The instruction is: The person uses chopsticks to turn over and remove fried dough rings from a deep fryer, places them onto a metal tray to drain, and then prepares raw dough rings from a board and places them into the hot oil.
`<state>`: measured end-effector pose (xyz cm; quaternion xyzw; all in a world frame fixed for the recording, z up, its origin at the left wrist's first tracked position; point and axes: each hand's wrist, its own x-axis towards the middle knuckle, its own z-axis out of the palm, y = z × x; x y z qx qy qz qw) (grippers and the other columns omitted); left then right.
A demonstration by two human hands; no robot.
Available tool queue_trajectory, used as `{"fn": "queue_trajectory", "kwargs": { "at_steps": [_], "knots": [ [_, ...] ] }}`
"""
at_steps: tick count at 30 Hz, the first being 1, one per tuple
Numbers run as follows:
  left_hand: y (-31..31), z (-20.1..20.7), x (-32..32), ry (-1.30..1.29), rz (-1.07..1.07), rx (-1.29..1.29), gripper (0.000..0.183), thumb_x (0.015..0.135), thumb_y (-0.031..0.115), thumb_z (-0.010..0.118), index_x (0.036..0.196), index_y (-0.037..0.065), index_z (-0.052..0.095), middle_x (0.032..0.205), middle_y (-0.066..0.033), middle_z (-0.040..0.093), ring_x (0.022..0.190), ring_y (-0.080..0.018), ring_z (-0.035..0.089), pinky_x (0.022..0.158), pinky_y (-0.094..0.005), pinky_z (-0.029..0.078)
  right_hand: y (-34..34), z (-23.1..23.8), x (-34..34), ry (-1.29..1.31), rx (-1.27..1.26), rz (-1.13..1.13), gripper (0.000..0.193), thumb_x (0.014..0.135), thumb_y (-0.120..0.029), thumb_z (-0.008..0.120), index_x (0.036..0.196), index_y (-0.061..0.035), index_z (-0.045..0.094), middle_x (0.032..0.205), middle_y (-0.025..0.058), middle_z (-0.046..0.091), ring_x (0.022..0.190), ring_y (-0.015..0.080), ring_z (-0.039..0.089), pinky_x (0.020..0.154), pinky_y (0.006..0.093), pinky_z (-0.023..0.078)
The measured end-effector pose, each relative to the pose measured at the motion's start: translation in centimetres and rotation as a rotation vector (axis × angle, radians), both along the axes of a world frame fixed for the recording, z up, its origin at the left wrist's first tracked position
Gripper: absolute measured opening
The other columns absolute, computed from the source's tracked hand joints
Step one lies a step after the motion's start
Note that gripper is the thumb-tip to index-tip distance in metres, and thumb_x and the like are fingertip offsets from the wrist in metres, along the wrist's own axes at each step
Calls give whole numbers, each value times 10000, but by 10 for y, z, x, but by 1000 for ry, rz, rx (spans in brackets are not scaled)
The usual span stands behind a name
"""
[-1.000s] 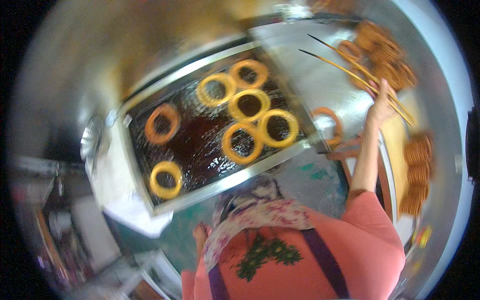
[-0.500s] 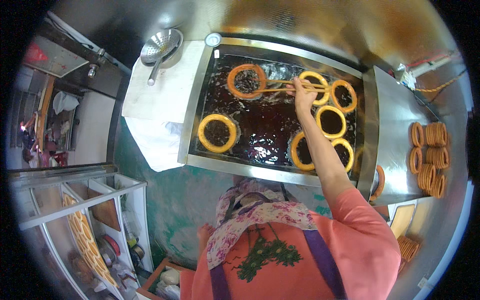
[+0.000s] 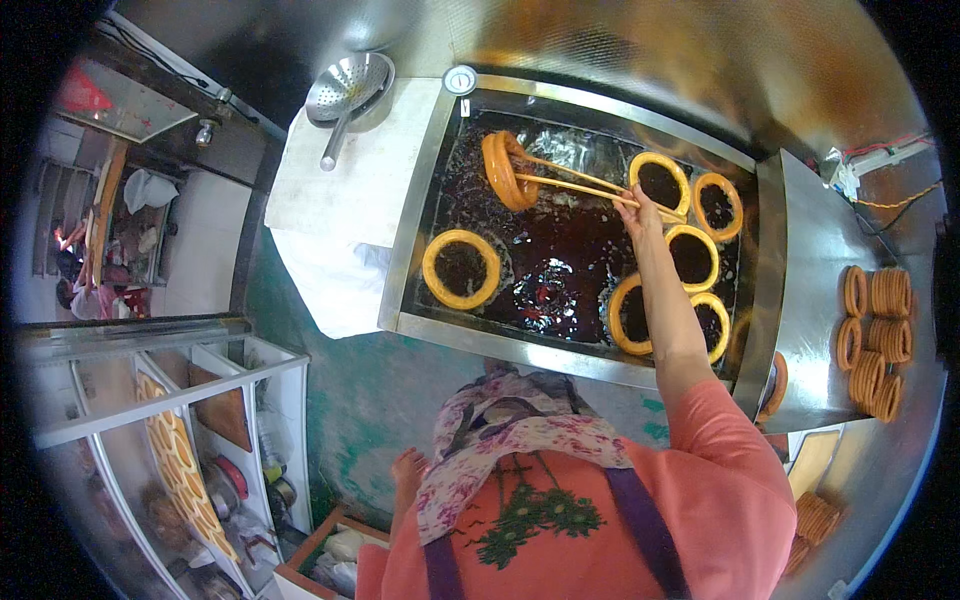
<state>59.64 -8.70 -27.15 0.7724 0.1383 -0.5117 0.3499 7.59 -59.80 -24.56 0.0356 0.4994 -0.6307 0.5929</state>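
My right hand [image 3: 640, 208] is closed around a pair of long wooden chopsticks [image 3: 580, 183] above the fryer [image 3: 560, 352]. Their far ends meet a deep-brown fried dough ring [image 3: 497, 180], tipped up steeply on its edge at the far left of the dark oil [image 3: 560, 235]. Whether this is one thick ring or more pressed together, I cannot tell. A paler yellow ring [image 3: 428, 270] floats flat at the near left. Several golden rings [image 3: 717, 260] float on the right, around and beyond my forearm. Low at my side, my left hand [image 3: 408, 465] hangs with its fingers apart, holding nothing.
A perforated skimmer [image 3: 350, 88] rests on the white-covered counter [image 3: 345, 200] left of the fryer. A dial thermometer [image 3: 460, 80] sits at the back corner. Stacked brown rings [image 3: 880, 340] stand on the metal surface [image 3: 810, 330] at right. A shelf rack [image 3: 200, 400] is at lower left.
The brown ring at the far left has gone from lying nearly flat to tilted on edge between the chopstick ends. The whole view has shifted slightly; my left hand still hangs down.
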Motion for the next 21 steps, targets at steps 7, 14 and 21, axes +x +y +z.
{"fn": "queue_trajectory", "kwargs": {
  "at_steps": [7,14,21],
  "knots": [
    [-40,15,-25,-1,-142,-10,357,807,8,536,1160,-34,496,916,-185,603,660,-260,605,518,-345,511,50,47,-15,-103,-139,-67,123,840,-173,639,858,-59,596,740,2,614,736,129,624,723,351,560],
    [-41,-37,-28,28,-168,-51,362,812,27,525,1171,-13,508,923,-177,611,668,-255,609,544,-342,515,86,113,-21,141,-444,-164,195,875,-177,584,921,12,572,737,79,594,656,167,619,573,313,603],
    [-17,-119,-3,122,-272,-86,362,830,63,505,1187,8,519,974,-170,612,721,-251,614,599,-337,522,120,126,-61,207,-318,-303,176,857,-174,610,933,-20,574,751,80,612,678,168,635,566,320,597]
  ]
}}
